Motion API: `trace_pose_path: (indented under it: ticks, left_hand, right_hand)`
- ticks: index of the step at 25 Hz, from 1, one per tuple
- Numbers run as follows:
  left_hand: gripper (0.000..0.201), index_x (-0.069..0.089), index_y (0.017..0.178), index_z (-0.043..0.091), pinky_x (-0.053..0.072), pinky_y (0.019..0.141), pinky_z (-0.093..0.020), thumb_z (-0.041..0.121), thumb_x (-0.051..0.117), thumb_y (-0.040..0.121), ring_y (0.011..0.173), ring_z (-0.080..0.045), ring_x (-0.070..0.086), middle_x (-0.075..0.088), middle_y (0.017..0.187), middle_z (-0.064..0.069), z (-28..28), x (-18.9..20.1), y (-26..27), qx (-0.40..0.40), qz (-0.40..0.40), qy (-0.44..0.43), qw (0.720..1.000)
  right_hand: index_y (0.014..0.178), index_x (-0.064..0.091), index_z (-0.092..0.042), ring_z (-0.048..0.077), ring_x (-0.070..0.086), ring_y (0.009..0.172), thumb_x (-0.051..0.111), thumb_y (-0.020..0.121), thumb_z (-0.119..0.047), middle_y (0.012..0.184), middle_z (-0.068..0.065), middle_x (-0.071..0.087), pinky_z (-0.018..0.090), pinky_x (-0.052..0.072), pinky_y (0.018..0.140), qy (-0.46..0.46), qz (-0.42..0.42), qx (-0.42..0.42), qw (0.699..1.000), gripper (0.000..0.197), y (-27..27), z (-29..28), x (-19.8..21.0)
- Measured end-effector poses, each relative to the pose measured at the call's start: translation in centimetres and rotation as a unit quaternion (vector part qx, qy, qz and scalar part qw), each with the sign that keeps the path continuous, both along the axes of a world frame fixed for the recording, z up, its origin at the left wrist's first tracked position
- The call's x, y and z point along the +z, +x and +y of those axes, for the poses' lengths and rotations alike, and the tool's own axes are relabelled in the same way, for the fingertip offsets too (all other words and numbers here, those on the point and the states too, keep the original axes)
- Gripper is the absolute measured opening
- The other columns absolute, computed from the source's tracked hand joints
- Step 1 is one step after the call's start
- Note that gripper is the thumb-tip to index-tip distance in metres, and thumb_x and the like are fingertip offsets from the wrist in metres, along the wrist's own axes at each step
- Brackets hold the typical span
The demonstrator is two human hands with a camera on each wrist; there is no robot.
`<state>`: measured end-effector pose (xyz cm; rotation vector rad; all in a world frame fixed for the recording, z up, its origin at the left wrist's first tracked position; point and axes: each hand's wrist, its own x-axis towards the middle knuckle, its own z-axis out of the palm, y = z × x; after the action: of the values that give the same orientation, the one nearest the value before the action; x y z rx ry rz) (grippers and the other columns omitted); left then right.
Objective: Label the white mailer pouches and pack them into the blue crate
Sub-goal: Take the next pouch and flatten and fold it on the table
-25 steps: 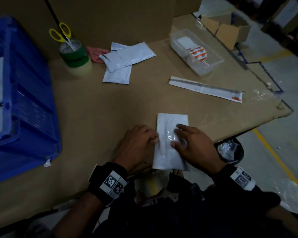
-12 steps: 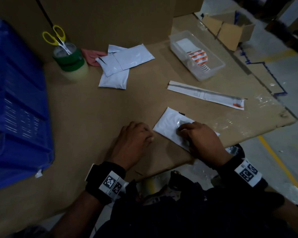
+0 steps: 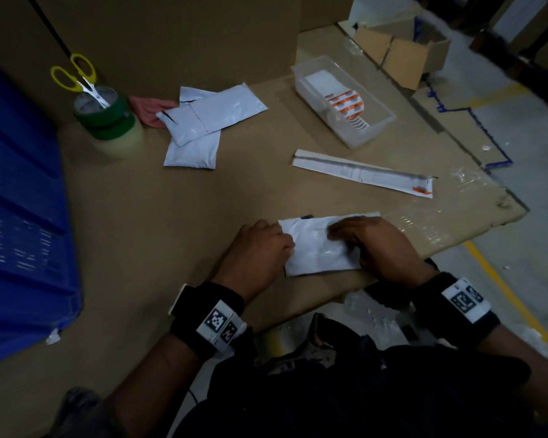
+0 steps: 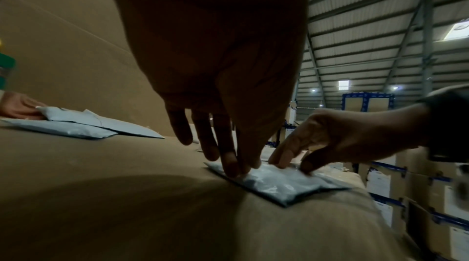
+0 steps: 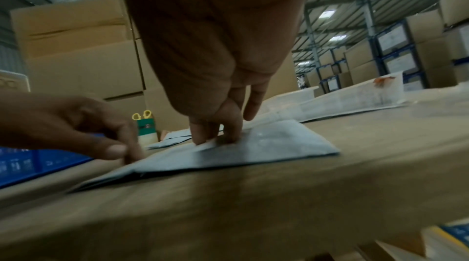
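Your left hand is down on the cardboard table, fingers extended and close together, their tips pressing the left edge of the white mailer pouch. Your right hand sits on the pouch's right half — the fingers reach straight down and press flat onto its top face, and from the left wrist view the thumb touches down beside them. Whether anything is pinched under those fingertips, I cannot tell. The pouch lies flat near the table's front edge, between both hands.

Off to your left stands the blue crate, well apart from the pouch. At the back of the table, more white pouches lie overlapped in a small pile, beside a stack of tape rolls with yellow-handled scissors standing in it. To the right — a clear tray holding orange-striped labels, and a long white backing strip lying in front of it.
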<state>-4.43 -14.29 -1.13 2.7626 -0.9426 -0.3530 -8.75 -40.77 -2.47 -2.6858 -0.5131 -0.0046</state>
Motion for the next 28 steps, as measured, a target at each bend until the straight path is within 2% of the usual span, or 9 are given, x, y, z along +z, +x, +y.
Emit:
trace_pose_path:
  ticks: [2,5,7,9,12,16,19,23,28]
  left_hand:
    - [0.027,0.069,0.119,0.026,0.040,0.094,-0.039,0.037,0.052,0.101,0.117,-0.022,0.052,0.063,0.124,0.002,-0.1,0.2,-1.3,0.006,-0.009,-0.036,0.999]
    - [0.051,0.046,0.149,0.019,0.032,0.109,-0.038,0.043,0.047,0.103,0.140,-0.021,0.037,0.043,0.155,0.000,-1.3,-0.5,-2.3,0.023,-0.006,-0.044,0.999]
    - [0.061,0.026,0.159,0.017,0.021,0.118,-0.036,0.047,0.035,0.107,0.152,-0.017,0.020,0.021,0.167,0.001,-2.0,-1.3,-2.4,0.019,0.010,0.002,1.000]
    - [0.065,0.016,0.162,0.018,0.017,0.120,-0.034,0.049,0.033,0.107,0.154,-0.016,0.013,0.012,0.170,0.002,-2.2,-1.6,-2.1,0.018,0.023,0.024,0.999]
    - [0.070,0.020,0.161,0.020,0.025,0.118,-0.037,0.053,0.042,0.103,0.152,-0.018,0.021,0.016,0.169,0.003,-2.1,-1.7,-1.4,0.019,0.019,0.040,0.999]
    - [0.079,0.025,0.158,0.019,0.034,0.108,-0.040,0.059,0.050,0.096,0.140,-0.025,0.035,0.025,0.165,0.002,-2.8,-1.6,-1.6,0.028,0.006,0.060,0.998]
    - [0.081,0.028,0.156,0.020,0.035,0.105,-0.041,0.065,0.052,0.092,0.133,-0.027,0.037,0.029,0.161,0.003,-2.6,-1.2,-1.1,0.032,0.003,0.062,0.998]
    - [0.089,0.023,0.158,0.022,0.023,0.113,-0.043,0.073,0.047,0.090,0.144,-0.024,0.025,0.026,0.162,0.003,-2.1,-1.1,-0.7,0.018,-0.013,0.088,0.996]
    - [0.092,0.018,0.160,0.020,0.022,0.114,-0.044,0.074,0.044,0.090,0.148,-0.021,0.021,0.021,0.164,0.003,-1.9,-1.7,-0.7,0.016,-0.009,0.096,0.995]
  right_hand:
    - [0.119,0.075,-0.011,0.026,0.068,0.116,0.038,0.068,-0.012,0.125,0.007,0.073,0.033,0.050,0.103,-0.010,-0.014,-0.027,0.999,0.063,0.1,-0.4,0.5]
    - [0.134,0.067,-0.010,0.028,0.062,0.127,0.058,0.074,0.000,0.139,0.011,0.065,0.039,0.046,0.109,-0.016,-0.016,-0.063,0.998,0.061,-1.1,1.9,-0.3]
    - [0.144,0.058,-0.006,0.029,0.053,0.137,0.056,0.078,-0.006,0.149,0.014,0.056,0.042,0.043,0.115,-0.026,-0.005,-0.043,0.999,0.066,-2.3,3.8,-1.8]
    - [0.152,0.047,-0.006,0.028,0.041,0.148,0.052,0.088,-0.012,0.159,0.013,0.045,0.045,0.040,0.117,-0.067,0.002,-0.032,0.997,0.065,-3.0,4.1,-3.6]
    - [0.161,0.032,-0.015,0.017,0.023,0.156,0.034,0.108,-0.028,0.168,0.001,0.027,0.039,0.028,0.123,-0.113,-0.010,-0.044,0.993,0.054,-3.2,2.7,-4.5]
    - [0.165,0.018,-0.021,0.015,0.010,0.158,0.018,0.111,-0.045,0.171,-0.003,0.011,0.043,0.019,0.127,-0.138,0.004,-0.106,0.985,0.059,-3.3,1.5,-4.0]
    - [0.164,0.023,-0.015,0.023,0.015,0.158,0.016,0.110,-0.045,0.170,0.005,0.017,0.044,0.022,0.126,-0.110,0.018,-0.154,0.982,0.062,-2.4,2.4,-3.2]
    - [0.162,0.027,-0.014,0.023,0.020,0.157,0.021,0.109,-0.046,0.169,0.006,0.025,0.047,0.024,0.125,-0.130,0.002,-0.038,0.991,0.062,-1.5,3.6,-3.6]
    - [0.164,0.019,-0.016,0.023,0.017,0.158,0.014,0.108,-0.051,0.171,0.005,0.017,0.044,0.022,0.124,-0.140,0.022,-0.158,0.977,0.067,-1.3,-1.6,-2.8]
